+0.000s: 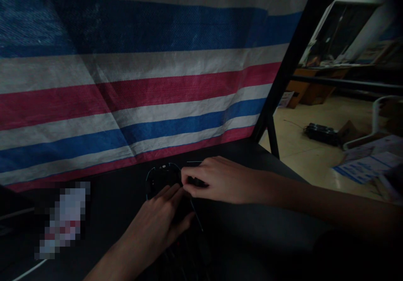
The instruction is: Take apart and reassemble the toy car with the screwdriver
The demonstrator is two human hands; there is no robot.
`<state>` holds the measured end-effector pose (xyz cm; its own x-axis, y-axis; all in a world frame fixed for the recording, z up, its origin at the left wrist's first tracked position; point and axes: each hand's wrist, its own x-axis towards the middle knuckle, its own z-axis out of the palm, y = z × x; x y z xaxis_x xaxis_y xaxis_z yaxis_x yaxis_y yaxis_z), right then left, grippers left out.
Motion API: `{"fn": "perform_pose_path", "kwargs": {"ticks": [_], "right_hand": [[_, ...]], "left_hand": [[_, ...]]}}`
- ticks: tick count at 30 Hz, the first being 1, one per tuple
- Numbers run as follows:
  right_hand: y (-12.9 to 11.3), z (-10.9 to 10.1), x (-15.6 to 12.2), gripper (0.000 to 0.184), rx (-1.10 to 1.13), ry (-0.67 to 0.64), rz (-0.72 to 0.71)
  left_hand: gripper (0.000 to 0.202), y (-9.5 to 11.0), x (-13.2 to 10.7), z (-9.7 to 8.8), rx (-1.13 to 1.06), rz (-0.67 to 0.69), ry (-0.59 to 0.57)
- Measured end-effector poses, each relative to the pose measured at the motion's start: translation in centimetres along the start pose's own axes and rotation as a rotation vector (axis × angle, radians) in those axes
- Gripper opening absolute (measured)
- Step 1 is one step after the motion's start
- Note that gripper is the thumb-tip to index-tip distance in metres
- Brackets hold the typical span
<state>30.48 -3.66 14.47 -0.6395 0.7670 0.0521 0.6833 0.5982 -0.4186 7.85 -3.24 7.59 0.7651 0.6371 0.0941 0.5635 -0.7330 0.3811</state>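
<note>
"So, in the head view, where does the dark device [163, 176] lie?"

"Lower middle of the frame, on the black surface [110, 218], in front of the striped woven sheet [141, 96]. Its rounded end, with thin pale-blue edge lines, faces the top of the frame."

"And its long axis?"

"Seemingly up and down the frame, but the near part sinks into shadow, so I can't tell where it ends."

"Which hand is nearer?"

"The left hand [160, 218]: palm down over it, fingers together, thumb spread to the right. Whether it grips, I can't tell."

"The right hand [220, 180]?"

"Reaching in from the right, fingers curled and fingertips just beside the left's. The device's rounded end lies leftward of it. Anything pinched there is too dark to make out."
</note>
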Motion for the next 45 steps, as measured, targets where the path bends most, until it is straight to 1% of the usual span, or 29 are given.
{"fn": "perform_pose_path", "kwargs": {"ticks": [2, 6, 8, 10, 13, 16, 18, 20, 24, 30, 33, 37, 42, 45], "right_hand": [[0.1, 0.0, 0.1, 0.011, 0.001, -0.001, 0.007], [-0.1, 0.1, 0.0, 0.025, 0.02, 0.036, 0.006], [-0.2, 0.1, -0.1, 0.027, 0.02, 0.053, -0.02], [-0.2, 0.0, -0.1, 0.025, 0.008, 0.067, -0.046], [-0.1, 0.0, -0.1, 0.01, -0.014, 0.049, -0.034], [0.3, 0.1, 0.1, 0.013, -0.029, 0.021, -0.003], [0.4, 0.1, 0.1, 0.009, -0.039, 0.027, -0.002], [0.4, 0.0, 0.1, 0.01, -0.043, 0.036, -0.011], [0.3, -0.2, -0.1, 0.016, -0.021, 0.057, -0.075], [0.4, -0.9, -0.4, 0.011, -0.03, 0.042, -0.121], [0.5, -1.0, -0.5, 0.012, -0.053, 0.037, -0.168], [0.5, -0.5, -0.5, 0.016, -0.024, 0.033, -0.193], [-0.1, 0.6, -0.1, 0.018, 0.05, 0.1, -0.116], [-0.1, 0.9, 0.2, 0.019, 0.004, 0.124, -0.12]], "left_hand": [[0.037, 0.1, 0.1, -0.1, -0.006, 0.005, -0.002], [0.034, 0.2, 0.1, -0.3, -0.01, 0.007, -0.001], [0.032, 0.1, 0.1, -0.3, -0.011, 0.003, -0.001], [0.033, 0.0, 0.1, -0.2, -0.006, 0.0, 0.001], [0.035, -0.2, 0.1, -0.1, 0.008, 0.004, 0.013], [0.037, -0.4, 0.1, 0.0, -0.004, 0.006, 0.017], [0.038, -0.5, 0.1, -0.1, -0.017, -0.001, 0.007], [0.037, -0.4, 0.2, -0.2, -0.019, -0.017, -0.005], [0.035, -0.3, 0.2, -0.3, -0.011, -0.043, -0.001], [0.03, -0.3, 0.3, -0.3, -0.022, -0.048, -0.008], [0.03, -0.2, 0.3, -0.3, -0.028, -0.036, 0.002], [0.03, -0.2, 0.3, -0.3, -0.015, -0.034, 0.007], [0.031, 0.0, 0.4, -0.3, 0.004, -0.084, -0.022], [0.032, 0.3, 0.5, -0.4, 0.021, -0.094, -0.023]]}}
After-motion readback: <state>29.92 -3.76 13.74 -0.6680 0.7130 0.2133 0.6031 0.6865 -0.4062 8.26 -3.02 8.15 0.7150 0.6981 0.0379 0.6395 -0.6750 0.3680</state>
